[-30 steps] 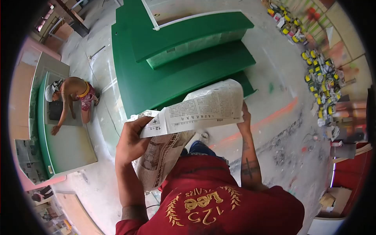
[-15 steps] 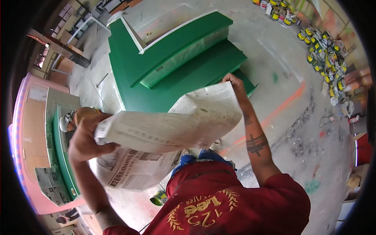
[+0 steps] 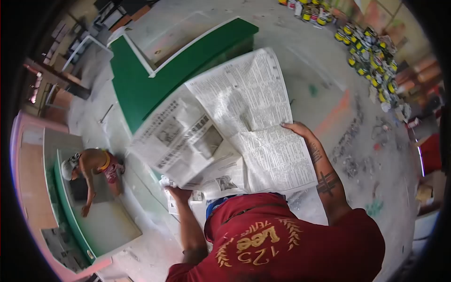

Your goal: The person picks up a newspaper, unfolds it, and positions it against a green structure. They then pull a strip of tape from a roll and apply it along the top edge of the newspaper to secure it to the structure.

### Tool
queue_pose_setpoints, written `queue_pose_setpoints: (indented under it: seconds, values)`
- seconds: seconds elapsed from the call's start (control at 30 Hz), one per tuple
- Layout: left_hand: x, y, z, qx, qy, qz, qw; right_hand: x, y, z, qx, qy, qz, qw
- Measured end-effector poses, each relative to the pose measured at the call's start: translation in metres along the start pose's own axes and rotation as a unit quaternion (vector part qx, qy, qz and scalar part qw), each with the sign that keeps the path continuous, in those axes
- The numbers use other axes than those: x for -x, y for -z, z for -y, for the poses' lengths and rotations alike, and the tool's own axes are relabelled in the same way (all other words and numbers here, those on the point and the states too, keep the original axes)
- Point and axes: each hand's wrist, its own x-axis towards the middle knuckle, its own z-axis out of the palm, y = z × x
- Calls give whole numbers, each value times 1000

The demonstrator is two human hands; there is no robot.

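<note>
Opening out the big newspaper [image 3: 263,98] looks like the step in hand. It is up in the air, between the red shirt [image 3: 300,235] and the green counter [image 3: 159,89], and hides part of the counter's near edge. The right hand [image 3: 298,129] has its fingers closed on the paper's right edge. The left hand [image 3: 181,193] is at the low left part, but its fingers are partly hidden, so I cannot tell how far shut they are. Getting the creases flat would need a firm hold on both sides and a soft pull apart, as thin paper could rip. To the left, another person [image 3: 96,162] kneels by a pale panel [image 3: 110,230].
</note>
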Motion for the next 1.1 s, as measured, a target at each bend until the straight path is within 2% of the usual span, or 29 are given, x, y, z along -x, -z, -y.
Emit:
queue_pose_setpoints:
  seconds: [0.03, 0.1, 0.13, 0.17, 0.23, 0.33, 0.37, 0.4, 0.43, 0.47, 0.5, 0.53, 0.6, 0.63, 0.7, 0.73, 0.77, 0.83, 0.87, 0.93, 0.97, 1.07, 1.1]
  values:
    - [18, -16, 33, 5, -40, 102, 994, 10, -1, -6, 1, -8, -14, 1000]
    - [7, 20, 52, 19, 62, 227, 972, 39, -7, -13, -76, -56, -48, 994]
    - [10, 16, 46, -29, 76, 225, 971, 30, 7, -30, -47, -37, -50, 997]
    - [6, -5, 33, -134, 63, 223, 963, 32, 14, -27, -26, -40, -44, 998]
    - [-20, -3, 43, -384, 103, 267, 878, 33, 18, -26, -18, -62, -36, 997]
    - [-19, -33, 81, -424, 119, 190, 878, 32, 15, -26, -1, -48, -24, 999]
    - [-19, -39, 96, -423, 94, 104, 895, 25, 14, -21, 0, -29, -27, 999]
    - [-20, -42, 102, -399, 87, 68, 910, 25, 11, -16, -1, -25, -27, 999]
    - [-19, -42, 104, -374, 86, 33, 923, 29, 11, -14, 14, 9, -45, 999]
    - [-31, -24, 104, -408, 61, 13, 911, 38, 10, -14, 27, 38, -66, 997]
    - [-44, 0, 100, -440, 41, -9, 897, 46, 12, -12, 23, 28, -72, 997]
    - [-40, -12, 74, -438, 57, -34, 897, 50, 16, -6, -31, 2, -75, 997]
    - [-48, -22, 28, -402, 40, -20, 915, 46, 26, 1, -113, -24, -79, 990]
    - [-48, -37, 3, -384, -4, -2, 923, 44, 31, 6, -113, -25, -77, 990]
    - [-54, -44, -49, -429, -39, 16, 902, 46, 33, 15, -68, -16, -104, 992]
    - [-49, -59, -76, -487, -78, -7, 870, 56, 24, 25, -96, 4, -106, 990]
    - [-47, -69, -95, -441, -112, -21, 890, 56, 24, 26, -99, 4, -105, 989]
    - [-40, -82, -125, -330, -159, -4, 931, 55, 24, 30, -85, 83, -53, 992]
    - [-37, -76, -127, -331, -160, -3, 930, 55, 23, 33, -87, 84, -53, 991]
    - [-26, -47, -116, -304, -124, 132, 935, 54, 17, 40, -86, 7, -38, 996]
    - [-27, -29, -108, -427, -130, 116, 887, 46, 16, 44, -87, 9, -35, 996]
    - [-4, -21, -74, -452, -73, 77, 886, 40, 14, 34, -23, 14, -77, 997]
    - [1, -12, -71, -363, -94, 40, 926, 45, 14, 35, -35, 7, -72, 997]
